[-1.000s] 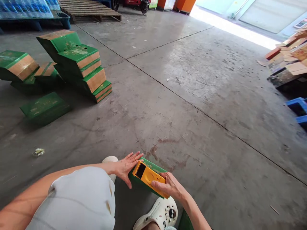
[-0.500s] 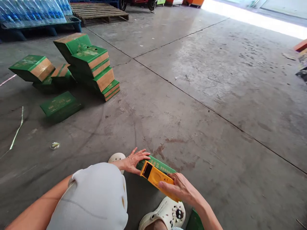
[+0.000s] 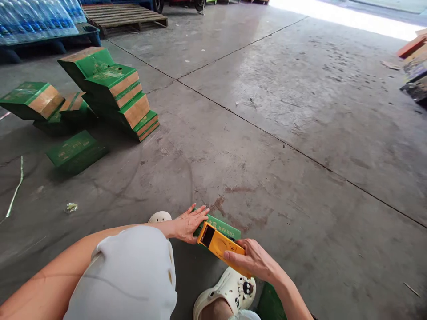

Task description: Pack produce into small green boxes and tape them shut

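The yellow case point(image 3: 217, 244) is low in front of the person, between the two feet and over the near side of a green carton point(image 3: 226, 228). Its long axis slants from upper left to lower right. The end with the dark rectangular window points to the upper left, towards the left hand point(image 3: 189, 224), and the other end points to the lower right, above the right shoe point(image 3: 230, 286). The carton's long axis runs nearly parallel; whether case and carton touch cannot be told.

The right hand point(image 3: 256, 258) grips the case near its lower-right end, thumb across the upper face, the other fingers mostly hidden on the far side. The left hand lies on the carton's upper-left end, fingers extended and slightly spread.

Gold Chinese characters run lengthwise along the carton's visible green face, larger towards the left and smaller towards the right, too small to read surely. Small dark marks on the case are also unreadable. The stacked green cartons point(image 3: 111, 76) and the lone green carton point(image 3: 76, 149) on the floor point(image 3: 300, 222) carry gold print, likewise illegible.
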`<move>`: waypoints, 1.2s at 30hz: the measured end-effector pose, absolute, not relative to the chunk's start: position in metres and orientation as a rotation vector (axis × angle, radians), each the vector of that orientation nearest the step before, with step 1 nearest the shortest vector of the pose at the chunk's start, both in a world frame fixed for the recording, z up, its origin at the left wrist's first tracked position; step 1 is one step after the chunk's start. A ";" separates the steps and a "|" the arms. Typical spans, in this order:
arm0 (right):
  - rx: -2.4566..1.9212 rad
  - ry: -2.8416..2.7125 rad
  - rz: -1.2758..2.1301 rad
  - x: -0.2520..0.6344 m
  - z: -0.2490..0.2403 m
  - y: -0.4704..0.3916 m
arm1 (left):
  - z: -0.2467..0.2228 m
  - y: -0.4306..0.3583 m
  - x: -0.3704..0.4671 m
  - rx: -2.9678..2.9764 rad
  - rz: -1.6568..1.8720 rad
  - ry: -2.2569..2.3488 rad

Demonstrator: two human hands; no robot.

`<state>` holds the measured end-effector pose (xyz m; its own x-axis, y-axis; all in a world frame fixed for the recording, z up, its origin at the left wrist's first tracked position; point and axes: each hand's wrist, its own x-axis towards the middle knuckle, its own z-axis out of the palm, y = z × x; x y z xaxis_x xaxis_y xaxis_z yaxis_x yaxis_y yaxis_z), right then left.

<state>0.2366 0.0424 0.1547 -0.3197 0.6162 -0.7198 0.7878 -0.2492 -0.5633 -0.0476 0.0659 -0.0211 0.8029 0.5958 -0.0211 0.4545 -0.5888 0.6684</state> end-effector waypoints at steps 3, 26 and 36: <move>1.738 1.824 -1.614 0.238 0.155 0.040 | -0.023 0.065 -0.040 2.343 0.296 0.749; 1.773 1.710 -1.519 0.263 0.155 0.038 | -0.013 0.064 -0.045 2.388 0.322 0.763; 1.748 1.795 -1.360 0.249 0.146 0.045 | -0.004 0.054 -0.031 2.487 0.139 0.826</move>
